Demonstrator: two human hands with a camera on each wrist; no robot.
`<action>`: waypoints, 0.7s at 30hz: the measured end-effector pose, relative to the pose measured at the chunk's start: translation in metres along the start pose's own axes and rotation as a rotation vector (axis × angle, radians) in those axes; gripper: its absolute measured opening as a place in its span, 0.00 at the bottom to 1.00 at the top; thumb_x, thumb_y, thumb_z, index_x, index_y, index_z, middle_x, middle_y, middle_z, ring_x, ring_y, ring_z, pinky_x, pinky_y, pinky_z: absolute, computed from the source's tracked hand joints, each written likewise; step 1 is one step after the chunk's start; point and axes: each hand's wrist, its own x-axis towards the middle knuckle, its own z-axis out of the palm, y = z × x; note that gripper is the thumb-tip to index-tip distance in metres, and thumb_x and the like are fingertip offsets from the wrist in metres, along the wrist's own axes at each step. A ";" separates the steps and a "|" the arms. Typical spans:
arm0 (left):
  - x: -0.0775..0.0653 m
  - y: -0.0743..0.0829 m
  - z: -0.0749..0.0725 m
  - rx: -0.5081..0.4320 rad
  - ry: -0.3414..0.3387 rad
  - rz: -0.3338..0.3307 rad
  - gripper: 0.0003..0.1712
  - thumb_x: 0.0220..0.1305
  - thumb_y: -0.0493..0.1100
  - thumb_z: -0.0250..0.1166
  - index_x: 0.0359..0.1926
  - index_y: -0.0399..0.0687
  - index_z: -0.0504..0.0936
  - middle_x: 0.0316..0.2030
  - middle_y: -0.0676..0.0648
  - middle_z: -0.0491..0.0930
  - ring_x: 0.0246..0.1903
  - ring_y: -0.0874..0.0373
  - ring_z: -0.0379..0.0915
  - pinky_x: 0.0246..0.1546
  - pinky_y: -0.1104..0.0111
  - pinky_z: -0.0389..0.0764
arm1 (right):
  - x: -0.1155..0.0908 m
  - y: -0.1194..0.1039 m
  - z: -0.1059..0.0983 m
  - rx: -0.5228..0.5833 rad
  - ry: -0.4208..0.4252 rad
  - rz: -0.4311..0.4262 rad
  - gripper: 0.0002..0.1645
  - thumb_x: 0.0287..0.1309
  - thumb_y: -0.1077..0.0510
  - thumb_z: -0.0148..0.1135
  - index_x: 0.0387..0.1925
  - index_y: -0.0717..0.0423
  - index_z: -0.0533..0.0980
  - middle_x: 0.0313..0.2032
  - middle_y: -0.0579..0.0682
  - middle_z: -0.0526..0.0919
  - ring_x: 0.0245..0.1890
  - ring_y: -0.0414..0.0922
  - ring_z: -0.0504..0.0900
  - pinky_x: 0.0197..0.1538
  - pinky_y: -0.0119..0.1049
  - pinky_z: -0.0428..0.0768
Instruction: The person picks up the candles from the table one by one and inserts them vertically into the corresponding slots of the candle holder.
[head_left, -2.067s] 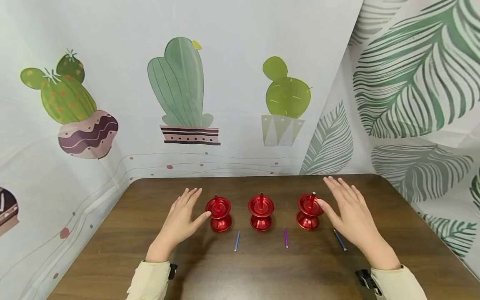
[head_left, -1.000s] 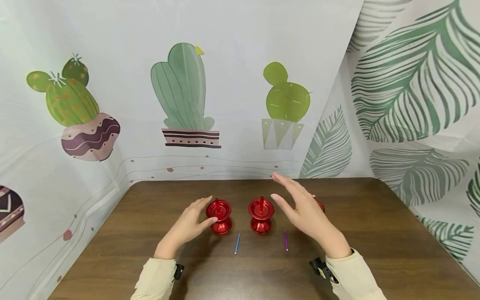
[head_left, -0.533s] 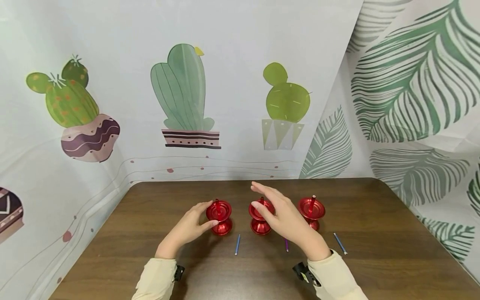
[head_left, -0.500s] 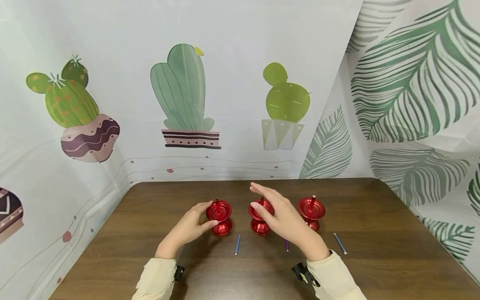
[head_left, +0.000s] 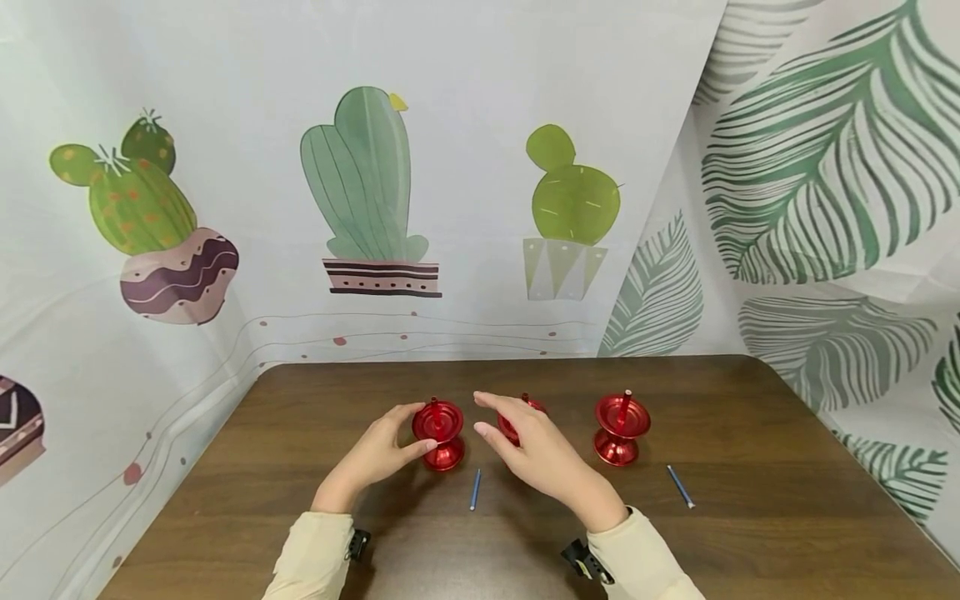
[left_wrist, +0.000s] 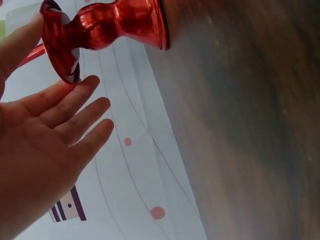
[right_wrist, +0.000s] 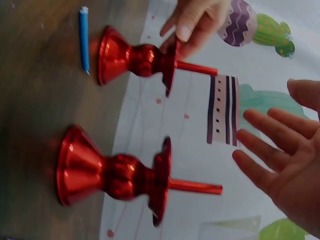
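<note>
My left hand (head_left: 372, 454) holds the leftmost red metal candle holder (head_left: 447, 454) by its dish. The thumb lies at the near side of the rim and the index finger at the far side, while the other fingers stretch out loosely in the left wrist view. The holder stands upright with a thin tube rising from its dish. My right hand (head_left: 551, 461), fingers extended and apart, hovers above and in front of the middle candle holder (right_wrist: 125, 176), hiding most of it in the head view. A slim blue candle (head_left: 476, 490) lies between the two hands.
A third red candle holder (head_left: 618, 448) stands on the right, with another blue candle (head_left: 681, 487) lying in front of it. All rest on a brown wooden table (head_left: 780, 467). A cactus-print cloth (head_left: 472, 200) hangs behind its far edge.
My left hand has moved right onto the leftmost holder's dish. The right hand has swept left from the rightmost holder to the middle one, uncovering the right blue candle and now covering the purple candle.
</note>
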 end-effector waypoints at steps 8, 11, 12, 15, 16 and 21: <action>-0.001 0.002 0.000 0.003 -0.004 -0.006 0.36 0.56 0.44 0.72 0.63 0.35 0.70 0.58 0.38 0.74 0.58 0.41 0.70 0.57 0.46 0.70 | -0.004 0.000 0.024 -0.083 -0.041 0.102 0.27 0.67 0.50 0.56 0.62 0.58 0.71 0.59 0.53 0.76 0.60 0.50 0.74 0.60 0.48 0.73; -0.001 0.001 -0.001 -0.002 -0.002 -0.002 0.36 0.56 0.44 0.72 0.63 0.35 0.70 0.58 0.39 0.74 0.58 0.42 0.70 0.58 0.46 0.70 | -0.005 0.001 0.032 -0.113 -0.072 0.112 0.27 0.67 0.51 0.56 0.62 0.61 0.71 0.58 0.56 0.77 0.59 0.52 0.75 0.58 0.49 0.75; -0.001 0.001 -0.001 -0.006 -0.004 -0.004 0.36 0.56 0.44 0.72 0.63 0.35 0.70 0.58 0.39 0.74 0.58 0.43 0.70 0.58 0.47 0.70 | -0.005 0.001 0.034 -0.125 -0.081 0.113 0.27 0.67 0.51 0.56 0.61 0.62 0.71 0.58 0.57 0.77 0.59 0.53 0.75 0.58 0.49 0.75; -0.001 0.000 -0.001 -0.005 -0.003 0.007 0.36 0.56 0.44 0.72 0.63 0.34 0.70 0.58 0.38 0.74 0.58 0.42 0.70 0.57 0.46 0.71 | -0.006 0.001 0.039 -0.159 -0.106 0.111 0.26 0.66 0.53 0.58 0.60 0.65 0.71 0.57 0.59 0.77 0.58 0.56 0.75 0.59 0.51 0.73; -0.001 0.000 -0.001 -0.007 -0.005 0.007 0.36 0.56 0.44 0.72 0.63 0.34 0.70 0.58 0.38 0.74 0.58 0.42 0.71 0.57 0.46 0.71 | -0.006 0.001 0.040 -0.174 -0.110 0.107 0.26 0.66 0.54 0.58 0.59 0.65 0.71 0.56 0.60 0.77 0.58 0.57 0.75 0.60 0.52 0.72; -0.001 0.000 -0.001 -0.004 -0.010 0.005 0.36 0.56 0.44 0.72 0.63 0.35 0.69 0.58 0.39 0.74 0.58 0.43 0.71 0.58 0.47 0.71 | -0.006 -0.003 0.044 -0.207 -0.114 0.080 0.26 0.65 0.54 0.60 0.59 0.66 0.72 0.57 0.61 0.76 0.61 0.59 0.72 0.64 0.53 0.67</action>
